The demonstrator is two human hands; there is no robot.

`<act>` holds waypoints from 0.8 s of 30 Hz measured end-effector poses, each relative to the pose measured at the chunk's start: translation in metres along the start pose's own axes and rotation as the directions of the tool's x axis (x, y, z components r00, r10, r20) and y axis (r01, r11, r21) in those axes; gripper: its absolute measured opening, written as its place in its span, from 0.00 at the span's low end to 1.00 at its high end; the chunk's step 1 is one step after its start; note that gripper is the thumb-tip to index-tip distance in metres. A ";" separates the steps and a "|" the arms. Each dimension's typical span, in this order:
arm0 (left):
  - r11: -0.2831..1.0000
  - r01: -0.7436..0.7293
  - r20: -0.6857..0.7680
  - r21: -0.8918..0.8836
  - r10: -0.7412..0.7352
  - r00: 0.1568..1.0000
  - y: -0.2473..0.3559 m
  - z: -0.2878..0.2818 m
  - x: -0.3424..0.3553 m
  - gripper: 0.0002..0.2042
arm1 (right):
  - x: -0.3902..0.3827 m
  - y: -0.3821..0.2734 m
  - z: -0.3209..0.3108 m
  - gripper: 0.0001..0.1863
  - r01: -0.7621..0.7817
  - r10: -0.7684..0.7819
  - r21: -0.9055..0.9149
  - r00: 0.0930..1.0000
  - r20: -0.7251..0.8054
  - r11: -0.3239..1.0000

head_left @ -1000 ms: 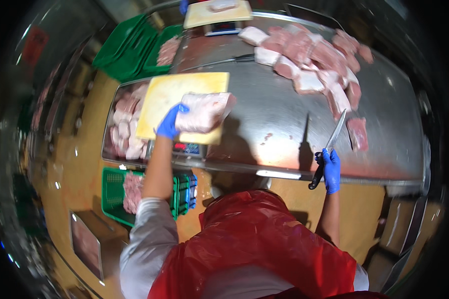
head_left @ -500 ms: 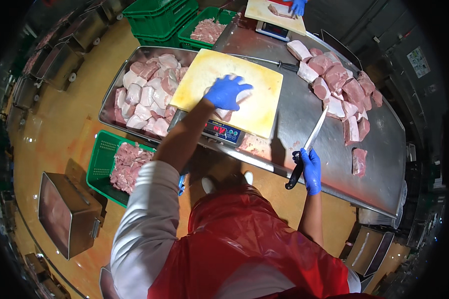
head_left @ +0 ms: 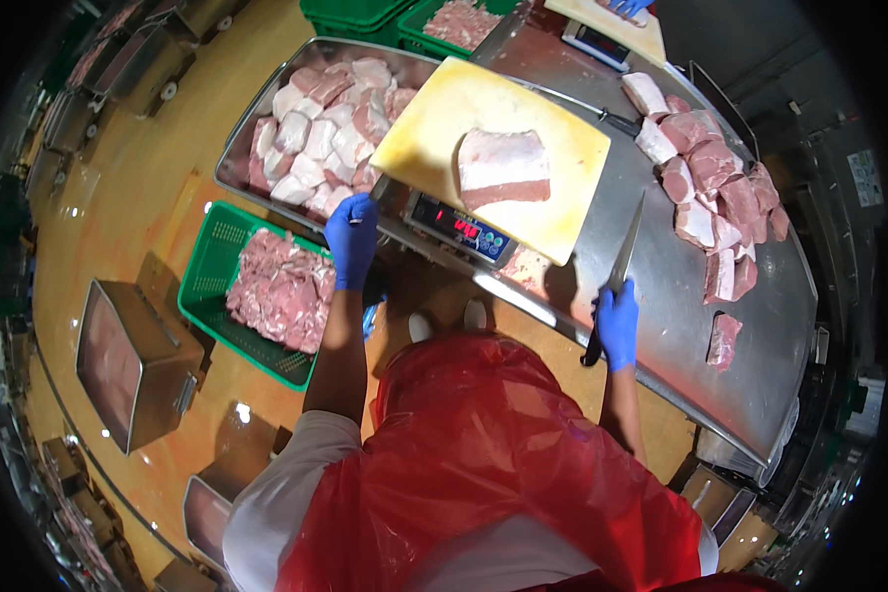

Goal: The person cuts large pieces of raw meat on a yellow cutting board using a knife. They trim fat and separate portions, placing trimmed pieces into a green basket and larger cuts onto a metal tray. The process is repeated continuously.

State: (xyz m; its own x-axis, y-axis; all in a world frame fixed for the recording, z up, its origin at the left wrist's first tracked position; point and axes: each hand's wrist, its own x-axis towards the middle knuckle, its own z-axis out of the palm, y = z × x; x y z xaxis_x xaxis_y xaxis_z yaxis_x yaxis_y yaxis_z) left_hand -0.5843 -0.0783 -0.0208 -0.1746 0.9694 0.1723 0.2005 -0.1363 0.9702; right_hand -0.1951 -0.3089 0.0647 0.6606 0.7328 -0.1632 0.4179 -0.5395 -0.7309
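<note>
A piece of pork (head_left: 504,168), pale fat above and pink meat along its near edge, lies on the yellowed cutting board (head_left: 424,116), which rests over a digital scale (head_left: 461,229) with a lit red display. My left hand (head_left: 353,240), in a blue glove, is off the board, beside the near rim of the metal tub, with its fingers curled; anything inside them is hidden. In my gloved right hand (head_left: 617,324) is a knife (head_left: 629,242), gripped by its black handle, the blade pointing away from me over the steel table.
The metal tub (head_left: 229,166) at left holds pork pieces. Below it, a green crate (head_left: 195,286) contains trimmings. More pork chunks (head_left: 715,173) are piled on the steel table (head_left: 681,296), one (head_left: 724,341) apart. A sharpening steel (head_left: 617,122) lies behind the board. A co-worker's gloved hand (head_left: 629,8) shows at the far board.
My left hand has lifted off the pork and drawn back toward me and left, uncovering the piece. The right hand still holds the knife. The whole view has shifted slightly.
</note>
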 end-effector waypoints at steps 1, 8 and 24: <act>0.999 -0.021 0.001 0.038 0.021 1.000 0.006 -0.006 -0.003 0.12 | 0.010 -0.010 0.006 0.08 0.056 -0.055 -0.044 0.998 0.017 0.997; 0.982 -0.160 0.275 0.095 0.129 0.953 0.071 0.037 0.005 0.18 | 0.035 -0.168 0.026 0.12 0.443 -0.452 0.090 0.880 0.147 0.892; 0.961 -0.274 0.068 0.050 0.270 0.960 0.080 0.116 -0.042 0.05 | 0.051 -0.204 0.126 0.11 0.757 -0.585 -0.287 0.642 0.495 0.587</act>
State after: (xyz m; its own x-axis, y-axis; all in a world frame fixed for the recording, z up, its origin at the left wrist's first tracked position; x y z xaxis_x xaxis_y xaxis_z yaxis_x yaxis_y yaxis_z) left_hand -0.4487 -0.1066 0.0301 -0.0479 0.9081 0.4159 0.2885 -0.3861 0.8762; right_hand -0.3250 -0.1090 0.1220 -0.1292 0.9916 -0.0051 0.9244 0.1186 -0.3625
